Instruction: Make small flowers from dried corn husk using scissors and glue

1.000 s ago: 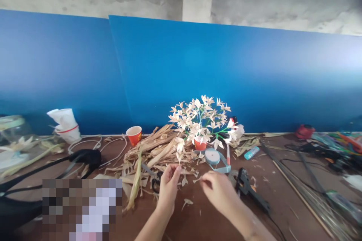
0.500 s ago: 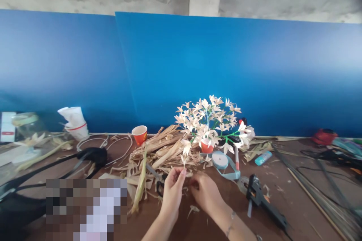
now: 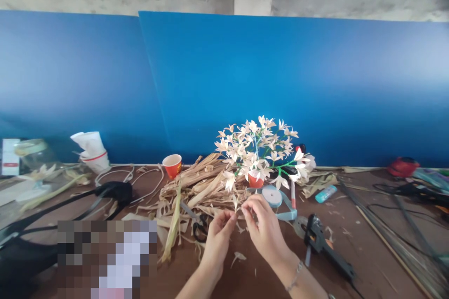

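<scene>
The left hand (image 3: 218, 239) pinches a small pale flower (image 3: 235, 201) by its base, petals just above the fingertips, and the right hand (image 3: 264, 229) has its fingers curled close beside it — whether they grip anything, I cannot tell. Beyond the fingers stands a bunch of flowers (image 3: 240, 151), with scissors (image 3: 201, 222) to their left and a glue gun (image 3: 326, 250) to their right — both on the counter (image 3: 257, 282).

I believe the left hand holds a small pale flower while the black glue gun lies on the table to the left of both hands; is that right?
Not quite: in the head view, the glue gun lies on the table to the right of the right hand. The left hand does hold a small flower.
</scene>
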